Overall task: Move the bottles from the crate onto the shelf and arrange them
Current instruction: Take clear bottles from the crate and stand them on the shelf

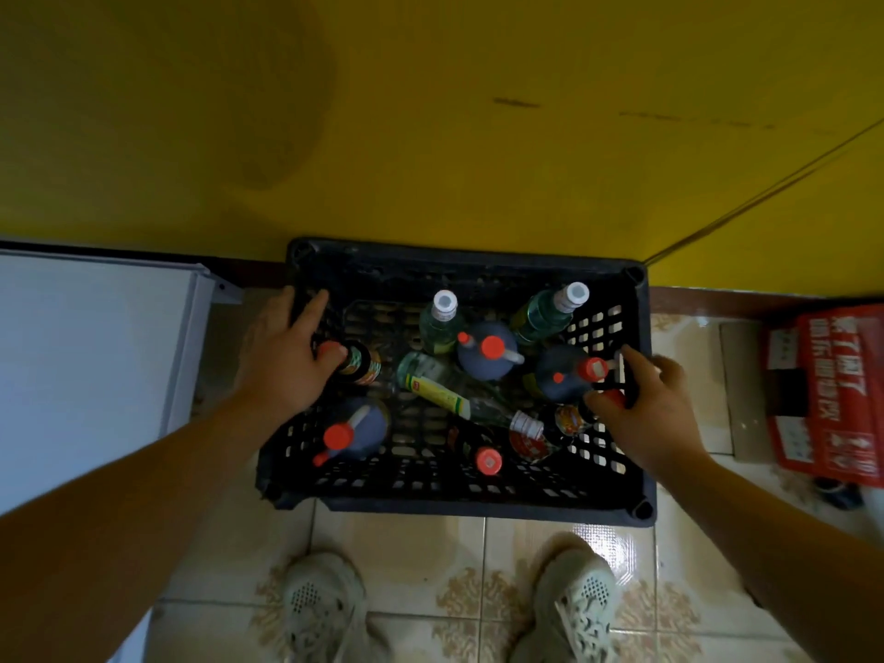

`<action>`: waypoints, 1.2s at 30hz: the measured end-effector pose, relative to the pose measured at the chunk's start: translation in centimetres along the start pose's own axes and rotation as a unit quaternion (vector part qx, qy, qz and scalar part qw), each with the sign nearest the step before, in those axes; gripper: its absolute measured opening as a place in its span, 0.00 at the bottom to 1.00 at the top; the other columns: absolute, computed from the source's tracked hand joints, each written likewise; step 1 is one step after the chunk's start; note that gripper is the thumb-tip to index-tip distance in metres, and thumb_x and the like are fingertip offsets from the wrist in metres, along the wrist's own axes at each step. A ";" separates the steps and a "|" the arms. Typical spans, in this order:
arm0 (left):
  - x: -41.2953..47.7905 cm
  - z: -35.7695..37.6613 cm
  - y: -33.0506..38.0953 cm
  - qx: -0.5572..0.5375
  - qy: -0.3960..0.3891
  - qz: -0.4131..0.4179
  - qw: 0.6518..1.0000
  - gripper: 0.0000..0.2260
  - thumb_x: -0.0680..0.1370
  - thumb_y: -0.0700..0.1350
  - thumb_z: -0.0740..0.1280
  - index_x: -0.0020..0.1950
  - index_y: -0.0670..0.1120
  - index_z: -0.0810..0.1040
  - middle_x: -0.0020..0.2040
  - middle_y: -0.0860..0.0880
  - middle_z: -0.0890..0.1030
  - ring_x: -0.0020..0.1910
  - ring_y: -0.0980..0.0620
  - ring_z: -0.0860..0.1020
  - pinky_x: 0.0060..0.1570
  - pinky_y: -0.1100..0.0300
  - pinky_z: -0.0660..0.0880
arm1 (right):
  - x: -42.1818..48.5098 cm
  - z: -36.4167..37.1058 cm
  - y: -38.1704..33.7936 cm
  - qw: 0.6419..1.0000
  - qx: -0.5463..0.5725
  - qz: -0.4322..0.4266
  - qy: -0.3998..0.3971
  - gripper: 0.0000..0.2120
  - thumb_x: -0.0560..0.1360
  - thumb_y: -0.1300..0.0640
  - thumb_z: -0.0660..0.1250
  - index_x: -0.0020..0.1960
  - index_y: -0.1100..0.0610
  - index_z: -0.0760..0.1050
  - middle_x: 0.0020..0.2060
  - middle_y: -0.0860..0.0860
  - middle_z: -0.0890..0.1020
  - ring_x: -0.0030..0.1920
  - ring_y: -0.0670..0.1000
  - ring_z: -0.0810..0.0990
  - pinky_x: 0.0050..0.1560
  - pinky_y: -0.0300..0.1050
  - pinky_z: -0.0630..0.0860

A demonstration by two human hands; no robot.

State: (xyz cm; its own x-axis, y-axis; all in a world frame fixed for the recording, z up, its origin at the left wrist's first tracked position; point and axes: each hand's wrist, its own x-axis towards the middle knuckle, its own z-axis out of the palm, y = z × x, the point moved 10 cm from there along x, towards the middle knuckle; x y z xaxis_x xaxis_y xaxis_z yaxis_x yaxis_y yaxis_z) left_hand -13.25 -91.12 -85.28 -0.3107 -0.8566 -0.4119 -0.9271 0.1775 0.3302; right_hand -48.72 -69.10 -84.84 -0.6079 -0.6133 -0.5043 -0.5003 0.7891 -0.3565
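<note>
Left hand (280, 361) touches dark red-capped bottle (361, 363), right hand (646, 409) at small red-capped bottle (569, 418), both in black crate (454, 260) (on tiled floor (430, 543)).

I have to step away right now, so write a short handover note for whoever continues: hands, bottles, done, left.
Left hand: at the red cap of a small dark bottle by the left wall of the crate; grip unclear.
Right hand: at a red-capped bottle by the right wall; blurred, grip unclear.
The crate stands on the floor tiles; every bottle in view is inside, most upright, one clear bottle lying flat mid-crate.
Done: no bottle seen out of the crate.
Left: shelve and arrange every bottle.
</note>
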 end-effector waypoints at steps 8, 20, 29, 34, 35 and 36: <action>-0.1 3.0 8.3 -0.083 -0.072 0.091 0.990 0.34 0.78 0.50 0.66 0.78 0.50 0.51 0.78 0.48 0.50 0.77 0.47 0.50 0.74 0.51 0.53 | 0.3 2.1 -12.8 0.976 0.002 -0.207 -0.064 0.35 0.75 0.44 0.68 0.77 0.51 0.57 0.72 0.53 0.64 0.72 0.56 0.62 0.66 0.52 0.65; 6.3 14.5 5.7 -0.261 -0.190 -0.020 0.946 0.32 0.74 0.42 0.71 0.74 0.47 0.60 0.62 0.52 0.70 0.62 0.54 0.70 0.54 0.60 0.67 | 5.4 11.5 -20.4 0.927 0.004 -0.294 -0.231 0.34 0.75 0.43 0.67 0.76 0.51 0.58 0.73 0.52 0.65 0.71 0.53 0.67 0.64 0.46 0.66; 6.1 11.9 7.4 -0.375 -0.155 0.022 0.914 0.31 0.73 0.37 0.71 0.73 0.50 0.62 0.64 0.54 0.71 0.63 0.52 0.71 0.62 0.54 0.70 | 3.6 9.6 -21.6 0.919 0.121 -0.319 -0.197 0.17 0.82 0.52 0.56 0.69 0.56 0.68 0.53 0.48 0.77 0.49 0.45 0.74 0.44 0.32 0.67; 1.1 2.4 9.9 -0.402 -0.164 0.029 0.900 0.36 0.70 0.35 0.74 0.73 0.49 0.61 0.60 0.59 0.73 0.59 0.58 0.74 0.55 0.67 0.73 | -1.7 0.1 -25.7 0.926 0.189 -0.299 -0.135 0.15 0.82 0.47 0.55 0.63 0.55 0.71 0.48 0.46 0.77 0.50 0.50 0.76 0.47 0.46 0.73; -0.6 0.3 10.5 -0.390 -0.168 0.038 0.905 0.41 0.68 0.36 0.76 0.74 0.50 0.58 0.64 0.57 0.72 0.63 0.56 0.73 0.61 0.62 0.72 | -3.0 -2.5 -26.6 0.927 0.206 -0.293 -0.110 0.14 0.81 0.47 0.56 0.60 0.54 0.72 0.48 0.48 0.77 0.51 0.52 0.76 0.48 0.48 0.74; -2.4 -1.8 11.2 -0.377 -0.172 0.047 0.909 0.45 0.66 0.38 0.77 0.75 0.52 0.56 0.69 0.55 0.70 0.67 0.54 0.70 0.65 0.54 0.70 | -4.6 -5.4 -27.7 0.928 0.224 -0.285 -0.086 0.13 0.80 0.44 0.56 0.56 0.52 0.72 0.47 0.49 0.77 0.50 0.53 0.76 0.49 0.49 0.74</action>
State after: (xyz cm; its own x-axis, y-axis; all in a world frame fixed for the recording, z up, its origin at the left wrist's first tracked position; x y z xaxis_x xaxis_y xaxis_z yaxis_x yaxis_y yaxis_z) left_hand -22.51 -87.97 -79.03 -0.5478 -0.6299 -0.5505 -0.5261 -0.2523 0.8122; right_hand -35.42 -88.32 -68.46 -0.1971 -0.9513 -0.2370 -0.3806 0.2971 -0.8757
